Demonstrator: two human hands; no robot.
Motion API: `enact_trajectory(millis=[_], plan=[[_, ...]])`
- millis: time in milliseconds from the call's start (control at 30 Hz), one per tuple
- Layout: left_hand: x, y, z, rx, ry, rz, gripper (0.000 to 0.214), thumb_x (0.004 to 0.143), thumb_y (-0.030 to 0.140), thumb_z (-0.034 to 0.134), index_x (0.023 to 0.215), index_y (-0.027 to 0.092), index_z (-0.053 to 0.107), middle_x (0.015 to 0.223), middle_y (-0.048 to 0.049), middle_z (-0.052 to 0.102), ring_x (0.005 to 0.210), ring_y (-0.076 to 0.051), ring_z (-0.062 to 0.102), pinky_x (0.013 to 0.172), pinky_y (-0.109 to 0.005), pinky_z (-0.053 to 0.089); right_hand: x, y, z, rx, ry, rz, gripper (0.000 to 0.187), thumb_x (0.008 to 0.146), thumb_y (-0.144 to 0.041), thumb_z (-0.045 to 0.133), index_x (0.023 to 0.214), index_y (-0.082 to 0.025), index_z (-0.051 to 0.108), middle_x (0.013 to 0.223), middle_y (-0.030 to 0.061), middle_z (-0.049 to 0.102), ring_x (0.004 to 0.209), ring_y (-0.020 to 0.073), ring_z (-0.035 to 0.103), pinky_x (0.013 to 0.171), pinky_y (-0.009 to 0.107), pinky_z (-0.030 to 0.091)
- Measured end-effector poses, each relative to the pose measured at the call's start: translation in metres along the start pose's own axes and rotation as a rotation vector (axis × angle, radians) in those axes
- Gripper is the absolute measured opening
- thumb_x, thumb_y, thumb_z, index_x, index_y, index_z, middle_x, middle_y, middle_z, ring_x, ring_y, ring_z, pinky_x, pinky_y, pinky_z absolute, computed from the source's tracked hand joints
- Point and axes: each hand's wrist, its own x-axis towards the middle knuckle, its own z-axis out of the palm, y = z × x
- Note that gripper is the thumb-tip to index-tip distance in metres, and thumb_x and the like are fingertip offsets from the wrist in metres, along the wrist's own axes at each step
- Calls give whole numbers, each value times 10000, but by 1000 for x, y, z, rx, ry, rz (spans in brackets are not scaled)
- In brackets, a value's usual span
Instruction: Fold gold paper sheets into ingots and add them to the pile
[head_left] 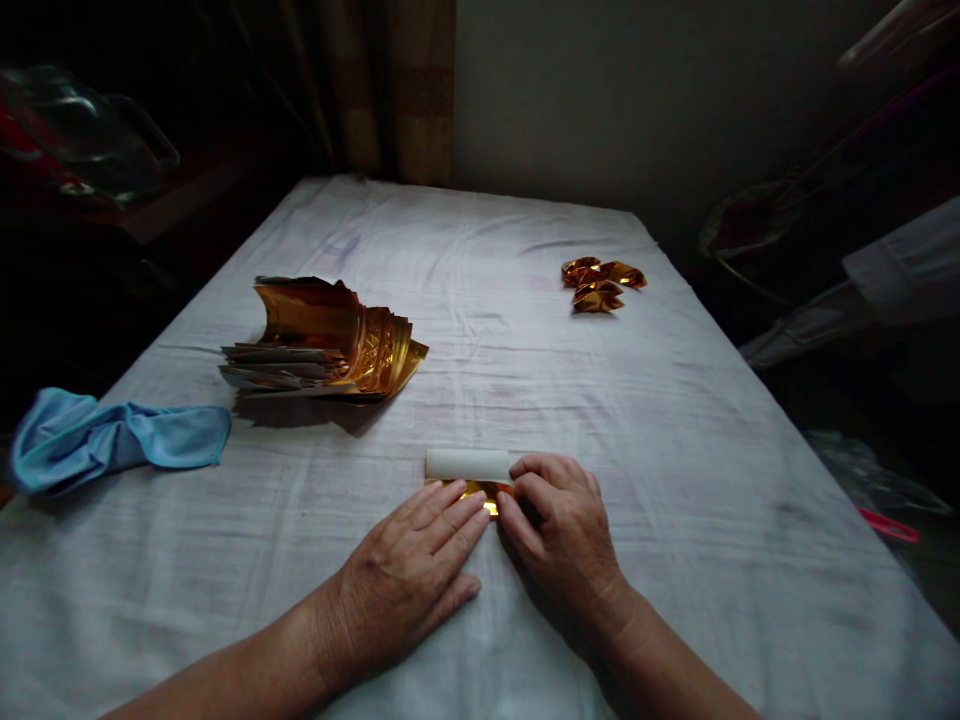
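A sheet of gold foil paper (468, 464) lies in front of me, its far part rolled or folded over so the white back shows. Its near part is shiny gold. My left hand (420, 560) rests flat on the gold part with fingers stretched out. At the sheet's right end, my right hand (566, 530) has its thumb and curled fingers closed on the edge. Left of centre stands a thick stack of curved gold foil sheets (315, 345). Several folded gold foil pieces (598, 296) sit together at the far right.
A white cloth (712, 560) with creases covers the table. On its left edge lies a crumpled blue cloth (124, 440). A glass jug (90, 135) stands on dark furniture at the left. A curtain (397, 90) and a wall are behind.
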Motion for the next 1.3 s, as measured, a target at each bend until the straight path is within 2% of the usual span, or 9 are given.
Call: enact_trajectory(millis=[867,1300], plan=[[-1,0,1,-14,3,-18,478,1008,329,481,1435,113,484,1443,-115,566,1356,-272,506,1111,-448,459,0,0,1,-28,14,-5,163,893,-216,615,735,-214,575,918,28,676,890,209,575,810,360,365],[1,0,-1,15,-11,-8,471,1008,318,464,1426,102,492,1445,-115,564,1351,-273,512,1099,-448,474,-1,0,2,-64,-2,42,164,887,-246,618,731,-226,574,934,36,674,899,221,559,810,367,364]])
